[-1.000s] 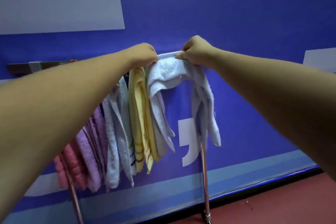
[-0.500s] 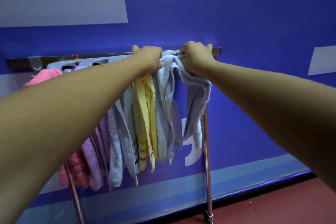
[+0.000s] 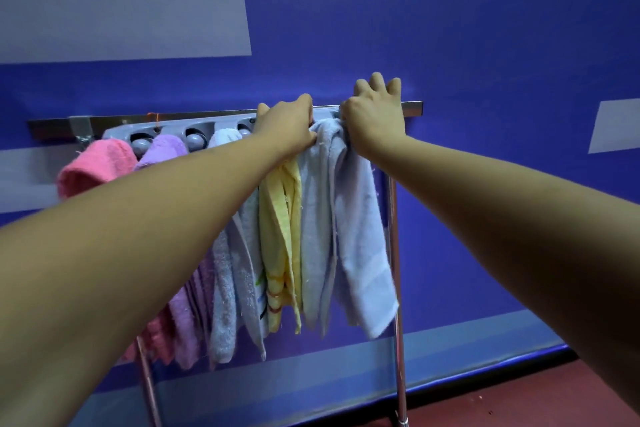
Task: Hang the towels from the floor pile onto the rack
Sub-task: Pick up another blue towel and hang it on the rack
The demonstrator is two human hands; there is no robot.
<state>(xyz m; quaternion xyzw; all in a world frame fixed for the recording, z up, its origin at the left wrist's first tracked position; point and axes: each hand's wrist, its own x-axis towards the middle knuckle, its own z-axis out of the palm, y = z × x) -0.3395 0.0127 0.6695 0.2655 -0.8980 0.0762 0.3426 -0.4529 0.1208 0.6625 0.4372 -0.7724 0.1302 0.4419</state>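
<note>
Settling the light blue towel [image 3: 360,236] onto the right end of the rack [image 3: 414,107].

Draped over the bar just right of the yellow towel [image 3: 278,218], fold uppermost, long axis vertical, both ends pointing at the floor. Pinched at the fold by the curled left hand [image 3: 287,128]; pressed by the right hand [image 3: 375,121], fingers loosely spread, clasping nothing. Already hung further left: pink towel [image 3: 97,166], purple towel [image 3: 166,149], white towel [image 3: 225,137]. Probably only letting go left here; impossible to judge the rest, with the floor pile out of view.
</note>
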